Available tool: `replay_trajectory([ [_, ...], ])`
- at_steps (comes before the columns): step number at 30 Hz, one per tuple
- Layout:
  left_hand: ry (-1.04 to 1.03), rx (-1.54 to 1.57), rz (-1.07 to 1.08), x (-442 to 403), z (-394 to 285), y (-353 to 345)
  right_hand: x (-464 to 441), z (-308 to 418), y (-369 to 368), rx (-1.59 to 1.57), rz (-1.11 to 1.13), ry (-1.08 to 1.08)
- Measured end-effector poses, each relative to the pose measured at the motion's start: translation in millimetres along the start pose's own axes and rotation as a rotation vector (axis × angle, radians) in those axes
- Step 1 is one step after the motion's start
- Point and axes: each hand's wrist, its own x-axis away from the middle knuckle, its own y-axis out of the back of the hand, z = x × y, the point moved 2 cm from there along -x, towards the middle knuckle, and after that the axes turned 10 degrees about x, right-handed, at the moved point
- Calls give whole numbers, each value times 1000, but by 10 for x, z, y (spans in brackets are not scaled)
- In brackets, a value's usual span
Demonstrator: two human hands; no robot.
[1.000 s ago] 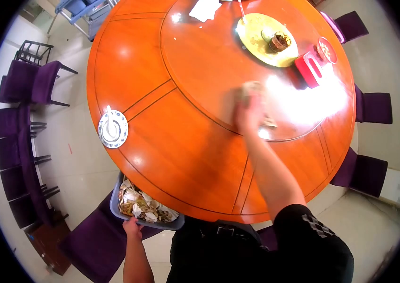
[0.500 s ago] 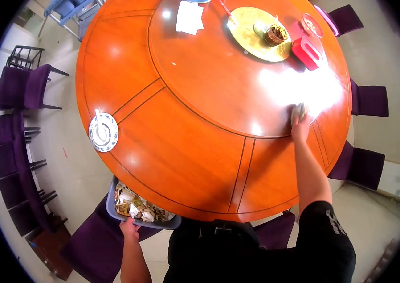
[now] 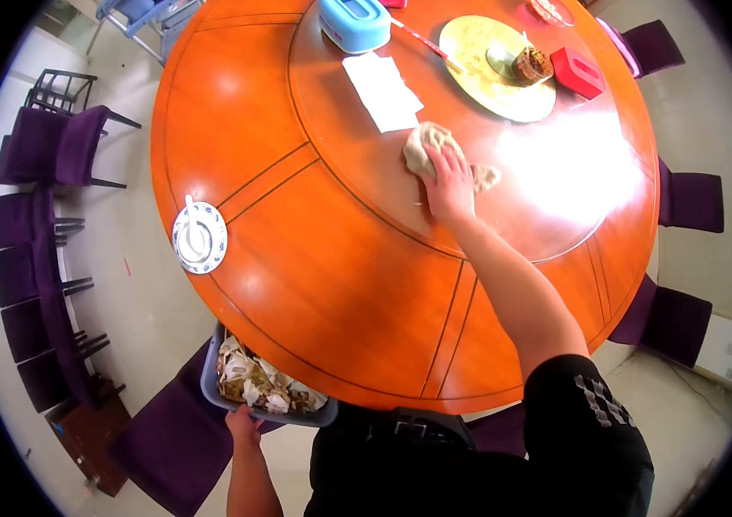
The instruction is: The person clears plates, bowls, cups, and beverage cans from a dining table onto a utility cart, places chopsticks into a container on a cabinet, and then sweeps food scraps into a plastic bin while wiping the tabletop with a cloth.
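My right hand [image 3: 450, 183] presses a crumpled beige cloth [image 3: 432, 142] onto the round turntable [image 3: 340, 138] of the orange wooden table. Part of the cloth sticks out to the right of the fingers. Just beyond it lie white paper sheets [image 3: 381, 90]. Down at the table's front edge, my left hand [image 3: 244, 424] grips the rim of a grey-blue plastic bin [image 3: 297, 419]. Food scraps and used tissues [image 3: 262, 383] fill much of the bin. The bin's far side is partly covered by the tabletop.
A blue tissue box [image 3: 355, 24], a yellow tray [image 3: 480, 84] bearing a brown cup [image 3: 532, 65], and a red box [image 3: 578, 72] stand on the turntable. At the table's left edge sits a patterned plate [image 3: 214, 226] with a spoon. Purple chairs [image 3: 681, 201] surround the table.
My right hand has swept left across the turntable with the cloth. The turntable has turned slightly, bringing the paper sheets nearer and the blue tissue box further into view. My left hand stays on the bin.
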Motion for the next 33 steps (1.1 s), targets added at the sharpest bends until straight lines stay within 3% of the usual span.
replay_trajectory([
  [2, 1, -51, 51, -47, -3, -24, 216, -185, 152, -76, 132, -127],
  [3, -1, -48, 50, -62, -7, -35, 201, -309, 200, 20, 206, -346],
  [5, -5, -61, 52, -87, -15, -66, 18, -780, 74, -184, 88, -704],
  [7, -11, -51, 36, -79, 10, -103, -386, -1043, 4, -362, 32, -832],
  [8, -14, -43, 22, -67, 20, -116, -526, -1178, -229, -370, -13, -692],
  [10, -14, -51, 16, -59, 25, -138, -787, -1010, -453, -305, 127, -619],
  [11, -11, -60, 12, -48, 28, -141, -842, -848, -434, -120, 248, -498],
  [12, -12, -64, 17, -46, 28, -166, -806, -637, -391, 3, 190, -332],
  [14, -23, -28, 20, -48, 21, -209, -496, -209, -519, -64, 155, -223],
  [15, -24, -32, 24, -59, -3, -214, -254, 44, -502, -13, -3, 19],
  [16, -5, -50, 41, -66, -29, -216, -59, 308, -448, -244, 260, -44],
  [19, -4, -81, 74, -134, -91, -223, 425, 956, 33, -577, 459, 137],
  [22, -23, -105, 62, -121, -178, -247, 590, 919, 543, -911, 663, -157],
  [24, -34, -89, 61, -63, -229, -270, 832, 283, 417, -972, 380, -418],
  [25, -34, -93, 64, -81, -230, -268, 807, -158, 545, -716, 409, -621],
  [26, -36, -95, 71, -112, -227, -263, 667, -386, 817, -985, 170, -799],
  [27, -38, -92, 67, -108, -208, -209, 719, -913, 751, -945, -22, -813],
  [28, -39, -88, 57, -112, -195, -150, 631, -1290, 836, -507, 33, -849],
  [29, -35, -101, 54, -119, -186, -92, 585, -1599, 885, -380, 72, -922],
  [30, -32, -113, 52, -107, -177, -40, 751, -2006, 701, -56, -52, -830],
  [31, -32, -110, 42, -64, -175, -14, 810, -2008, 544, -64, -45, -827],
  [33, -68, -85, 33, 74, -222, -75, 783, -1822, 452, 293, -19, -799],
])
